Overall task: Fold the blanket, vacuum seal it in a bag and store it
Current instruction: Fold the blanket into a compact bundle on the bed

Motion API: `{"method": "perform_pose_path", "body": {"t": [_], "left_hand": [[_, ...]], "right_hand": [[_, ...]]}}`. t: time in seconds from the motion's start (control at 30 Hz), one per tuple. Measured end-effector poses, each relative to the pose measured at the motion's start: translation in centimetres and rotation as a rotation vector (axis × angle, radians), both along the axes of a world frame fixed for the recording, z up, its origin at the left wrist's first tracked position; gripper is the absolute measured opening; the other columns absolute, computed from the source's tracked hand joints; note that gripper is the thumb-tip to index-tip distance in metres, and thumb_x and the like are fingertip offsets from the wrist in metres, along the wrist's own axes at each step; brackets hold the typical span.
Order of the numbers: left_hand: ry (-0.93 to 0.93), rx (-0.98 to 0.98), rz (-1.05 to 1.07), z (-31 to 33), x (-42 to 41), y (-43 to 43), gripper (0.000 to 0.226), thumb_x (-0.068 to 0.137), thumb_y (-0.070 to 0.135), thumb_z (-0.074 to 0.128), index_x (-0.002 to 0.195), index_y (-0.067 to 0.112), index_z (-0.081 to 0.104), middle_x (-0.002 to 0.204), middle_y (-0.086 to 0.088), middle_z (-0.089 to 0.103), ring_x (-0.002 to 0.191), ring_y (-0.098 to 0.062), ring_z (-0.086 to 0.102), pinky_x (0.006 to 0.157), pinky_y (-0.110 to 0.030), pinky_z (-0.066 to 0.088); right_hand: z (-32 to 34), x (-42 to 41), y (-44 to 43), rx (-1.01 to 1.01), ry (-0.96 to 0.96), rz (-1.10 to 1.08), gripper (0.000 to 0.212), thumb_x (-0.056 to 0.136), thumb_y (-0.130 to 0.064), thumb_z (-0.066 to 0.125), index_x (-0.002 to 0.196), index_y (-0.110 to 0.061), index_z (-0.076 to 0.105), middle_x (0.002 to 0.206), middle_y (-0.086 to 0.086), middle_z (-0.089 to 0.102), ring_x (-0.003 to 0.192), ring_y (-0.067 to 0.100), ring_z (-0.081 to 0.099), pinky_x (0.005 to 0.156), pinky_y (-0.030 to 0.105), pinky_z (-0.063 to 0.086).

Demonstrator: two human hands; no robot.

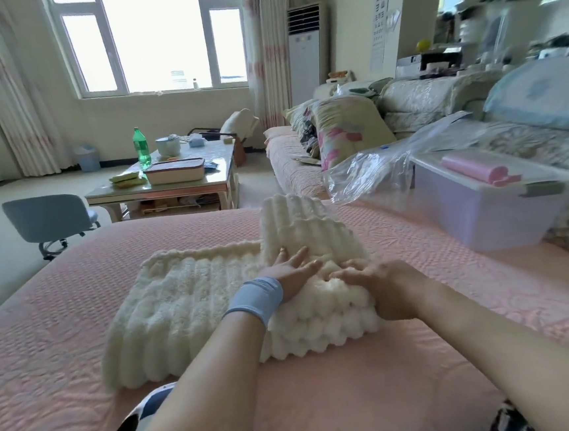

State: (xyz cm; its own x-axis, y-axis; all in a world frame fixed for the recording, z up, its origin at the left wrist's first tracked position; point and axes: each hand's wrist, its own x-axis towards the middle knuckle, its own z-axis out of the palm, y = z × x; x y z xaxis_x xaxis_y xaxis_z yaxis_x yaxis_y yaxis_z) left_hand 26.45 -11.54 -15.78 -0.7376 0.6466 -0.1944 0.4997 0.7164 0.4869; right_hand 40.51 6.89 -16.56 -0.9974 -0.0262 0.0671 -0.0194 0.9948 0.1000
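Bright daylight from the overexposed window [154, 37]; edges curve, and the right side is blurred.

The setting is a domestic living room. It is identified by a sofa [438, 98] loaded with a floral cushion [348, 130], a pink quilted cover [63, 337] over the seating, a large window [154, 37] flanked by floor-length curtains [15, 101], and a floor-standing air conditioner [308, 51] in the corner. Further household indicators are a coffee table [157, 193] whose surface carries a green plastic bottle [141, 148] and a lidded pot [168, 145], a grey swivel chair [49, 218], a waste bin [86, 158], an eye chart [380, 11] on the wall, and a clear plastic storage box [482, 211] on the sofa.
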Motion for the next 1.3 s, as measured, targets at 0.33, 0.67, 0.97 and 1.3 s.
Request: {"method": "perform_pose_path", "body": {"t": [0.33,0.67,0.97,1.3], "left_hand": [[0.259,-0.229,0.102,1.5,-0.9,2.7,0.066,0.100,0.040,0.034,0.153,0.040,-0.006,0.136,-0.014,0.055,0.114,-0.032,0.057,0.090,-0.035,0.047],[0.674,-0.368,0.145,2.3,-7.8,7.4,0.047,0.089,0.028,0.046,0.135,0.023,0.052,0.148,-0.008,0.038,0.139,-0.032,0.028,0.108,-0.045,0.026],[0.203,0.000,0.148,-6.4,-14.5,8.3,0.075,0.097,0.058,0.027,0.153,0.030,-0.014,0.161,-0.004,-0.019,0.149,-0.021,-0.013,0.120,-0.041,-0.008],[0.080,0.030,0.205,-8.9,-17.3,9.2,0.073,0.087,0.073,0.015,0.151,0.044,-0.004,0.162,-0.003,-0.011,0.148,-0.027,-0.016,0.119,-0.051,-0.004]], "right_hand": [[3.3,-4.4,-0.7,-0.428,0.153,-0.276,0.022,0.092,-0.051,0.056,0.092,-0.030,0.065,0.099,-0.006,0.066,0.103,0.022,0.063,0.084,0.033,0.043],[0.9,-12.8,0.6,-0.467,-0.166,-0.315,0.064,0.084,-0.064,0.045,0.146,-0.048,0.043,0.165,-0.004,0.025,0.151,0.020,0.022,0.123,0.045,0.020],[-0.4,-18.4,0.9,-0.290,0.194,-0.385,0.031,0.090,-0.044,0.047,0.104,-0.025,0.069,0.114,0.003,0.068,0.114,0.028,0.059,0.100,0.042,0.038],[-5.8,-22.8,6.3,-0.610,-0.128,-0.418,0.096,0.059,-0.078,0.019,0.152,-0.058,0.007,0.167,-0.011,-0.016,0.154,0.016,-0.014,0.124,0.052,0.002]]}}
